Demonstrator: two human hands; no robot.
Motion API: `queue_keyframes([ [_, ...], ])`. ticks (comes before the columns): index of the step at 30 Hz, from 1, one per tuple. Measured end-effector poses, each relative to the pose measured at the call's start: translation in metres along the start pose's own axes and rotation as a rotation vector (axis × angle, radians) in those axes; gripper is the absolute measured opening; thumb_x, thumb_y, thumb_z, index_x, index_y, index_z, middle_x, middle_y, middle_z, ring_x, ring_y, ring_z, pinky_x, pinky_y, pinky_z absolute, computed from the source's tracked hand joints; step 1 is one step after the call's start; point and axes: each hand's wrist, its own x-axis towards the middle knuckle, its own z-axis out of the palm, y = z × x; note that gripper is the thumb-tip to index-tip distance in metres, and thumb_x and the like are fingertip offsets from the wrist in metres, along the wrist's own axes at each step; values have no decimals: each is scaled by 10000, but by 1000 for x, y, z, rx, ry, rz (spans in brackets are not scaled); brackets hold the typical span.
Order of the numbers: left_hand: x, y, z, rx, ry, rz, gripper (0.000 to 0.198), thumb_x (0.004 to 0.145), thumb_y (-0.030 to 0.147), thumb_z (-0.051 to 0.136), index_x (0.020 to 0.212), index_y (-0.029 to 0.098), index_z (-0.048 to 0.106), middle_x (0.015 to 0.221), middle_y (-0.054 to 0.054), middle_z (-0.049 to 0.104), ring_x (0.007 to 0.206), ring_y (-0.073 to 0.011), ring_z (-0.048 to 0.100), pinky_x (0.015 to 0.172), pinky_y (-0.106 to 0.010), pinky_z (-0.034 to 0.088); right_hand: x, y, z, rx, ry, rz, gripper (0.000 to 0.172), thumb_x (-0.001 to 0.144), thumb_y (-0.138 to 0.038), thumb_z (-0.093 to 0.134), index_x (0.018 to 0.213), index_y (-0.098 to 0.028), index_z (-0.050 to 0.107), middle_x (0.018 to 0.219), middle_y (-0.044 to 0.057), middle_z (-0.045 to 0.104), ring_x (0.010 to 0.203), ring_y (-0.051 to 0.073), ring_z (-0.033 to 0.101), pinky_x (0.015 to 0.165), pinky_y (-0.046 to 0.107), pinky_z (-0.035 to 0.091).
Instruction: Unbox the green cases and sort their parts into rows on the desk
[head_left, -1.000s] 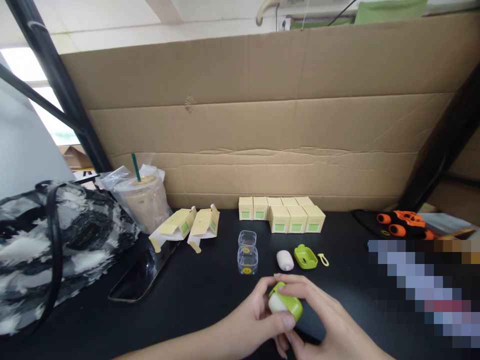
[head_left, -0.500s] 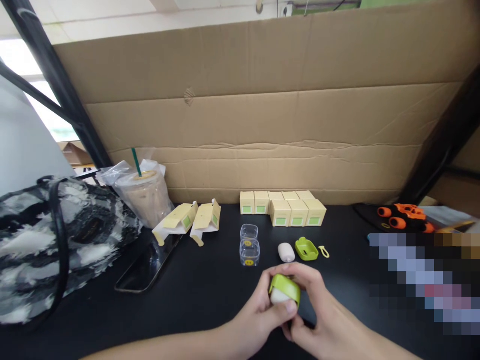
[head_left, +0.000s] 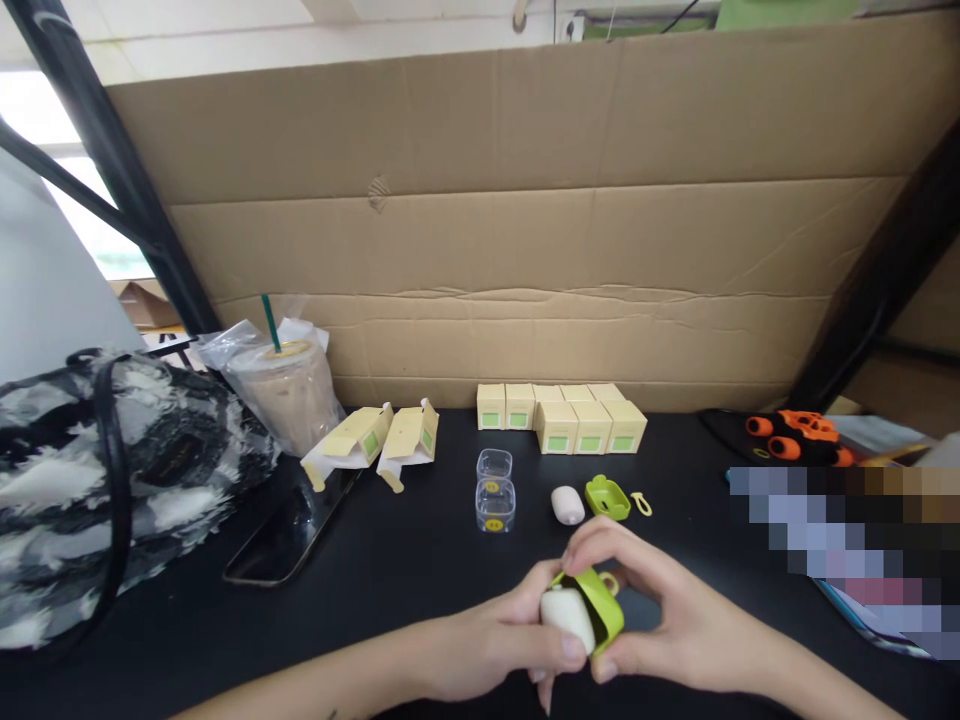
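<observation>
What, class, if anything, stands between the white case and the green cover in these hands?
Nothing visible does. The left hand holds the white case, which sits partly in the opening of the green cover, held by the right hand. Their far side is hidden.

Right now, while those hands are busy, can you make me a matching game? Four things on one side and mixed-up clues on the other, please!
Things
1. Held green earbud-case cover
2. Phone
3. Drink cup
4. Loose yellow loop

Clues
A. Lying flat, dark screen up
B. Beside the other green cover
C. Between left hand and right hand
D. Has a green straw

Pairs: 1-C, 2-A, 3-D, 4-B
</observation>
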Motion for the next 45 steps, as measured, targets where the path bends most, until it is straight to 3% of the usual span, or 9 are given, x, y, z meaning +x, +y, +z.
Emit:
queue_keyframes([
  [8, -10, 10, -7, 393, 171, 22, 404, 804, 292, 570, 1030, 233, 240, 724, 76, 401, 591, -71, 377, 563, -218, 321, 0, 3, -26, -197, 321, 10, 358, 807, -312, 643, 1126, -260, 487, 1052, 46, 580, 967, 195, 603, 835, 329, 512],
  [14, -5, 34, -12, 1072, 421, 361, 298, 809, 321, 603, 1049, 212, 463, 1027, -62, 509, 920, -194, 502, 828, -349, 413, -2, 0, -39, -285, 465, -28, 325, 815, -326, 623, 1106, -263, 493, 990, 34, 597, 923, 195, 616, 800, 322, 530],
  [17, 11, 48, -19, 1262, 462, 329, 320, 787, 315, 632, 1070, 198, 540, 1040, -76, 520, 987, -239, 473, 872, -399, 415, -2, -2, -42, -399, 375, -17, 328, 792, -280, 625, 1092, -255, 494, 989, 32, 595, 913, 202, 610, 794, 330, 517],
  [22, 36, 55, -32, 1457, 391, 113, 317, 719, 246, 669, 1021, 174, 607, 946, -75, 590, 984, -284, 459, 859, -435, 428, -4, -4, -50, -585, -32, 88, 290, 715, -173, 627, 977, -263, 543, 887, -16, 573, 762, 165, 588, 689, 279, 491],
  [27, 44, 45, -41, 1482, 418, 106, 279, 693, 209, 671, 964, 174, 612, 922, -76, 614, 963, -294, 466, 833, -446, 430, -7, -1, -53, -574, -61, 148, 221, 733, -184, 633, 903, -253, 510, 858, -27, 580, 742, 160, 577, 671, 266, 477],
  [34, 39, 39, -39, 1485, 510, 172, 380, 754, 274, 642, 1093, 128, 554, 1064, -132, 573, 1057, -312, 437, 901, -475, 397, -3, -1, -50, -461, 87, 129, 193, 800, -251, 623, 912, -238, 467, 900, -8, 602, 803, 167, 589, 734, 294, 497],
  [37, 28, 37, -22, 1393, 591, 336, 201, 872, 254, 482, 1025, 155, 569, 1045, -103, 570, 1057, -263, 429, 935, -435, 362, -1, 2, -39, -423, 206, 6, 276, 800, -253, 632, 1005, -248, 447, 1022, 28, 591, 926, 190, 592, 804, 321, 498],
  [40, 18, 24, -1, 1024, 557, 385, 144, 873, 261, 486, 866, 167, 595, 891, -55, 574, 898, -199, 504, 840, -354, 408, -2, 5, -23, -429, 260, -117, 390, 778, -208, 648, 1088, -274, 421, 1102, 42, 566, 1050, 210, 560, 883, 337, 473],
  [45, 17, -2, 19, 135, 423, 132, 266, 770, 397, 630, 830, 142, 588, 790, -21, 599, 748, -147, 560, 733, -280, 439, -8, -1, 2, -298, 108, -84, 765, 689, -152, 724, 1288, -340, 288, 1142, 21, 544, 1043, 188, 565, 902, 302, 464],
])
